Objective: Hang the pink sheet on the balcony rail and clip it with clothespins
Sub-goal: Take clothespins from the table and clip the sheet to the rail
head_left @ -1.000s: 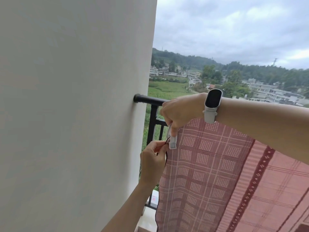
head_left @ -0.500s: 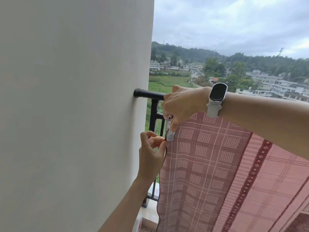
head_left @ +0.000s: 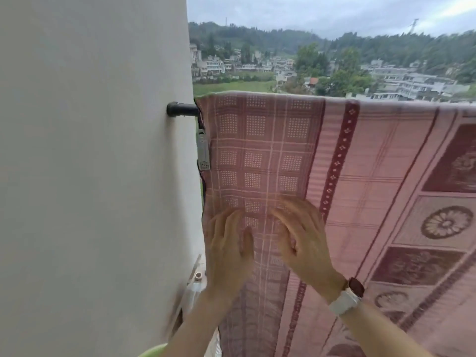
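Nearest, my left hand [head_left: 228, 249] and my right hand [head_left: 302, 243] lie side by side against the hanging pink sheet [head_left: 360, 189], both blurred; their fingers look loosely spread and hold nothing. A watch [head_left: 347, 297] sits on my right wrist. Higher and farther, the sheet is draped over the balcony rail [head_left: 181, 109], whose dark end meets the white wall [head_left: 90, 150] at left. A grey clothespin [head_left: 203, 150] hangs at the sheet's left edge just below the rail. Beyond lie houses and wooded hills.
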